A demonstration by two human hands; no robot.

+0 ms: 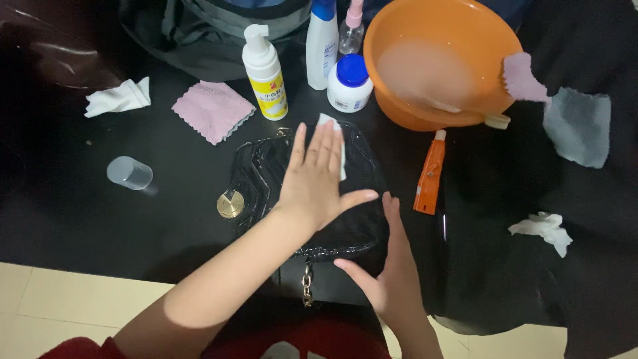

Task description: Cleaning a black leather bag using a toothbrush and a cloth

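Black quilted handbag [266, 179] lies at near centre of the dark desk [166, 219]. Left hand [318, 179], fingers spread flat, presses a white wipe [335, 143] onto it. Right hand [389, 276], open, steadies the bag's near right edge.

Yellow-labelled pump bottle [264, 72], white-and-blue bottle [323, 41], blue-capped jar [349, 83], orange tube [430, 176].

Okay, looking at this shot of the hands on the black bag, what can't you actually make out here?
Head view only:
- White wipe: mostly hidden under the left hand.
- Black bag: middle covered by that hand; right hand hides its corner.
- Orange basin: cut by top edge; contents blurred.
- Grey backpack: cut off.
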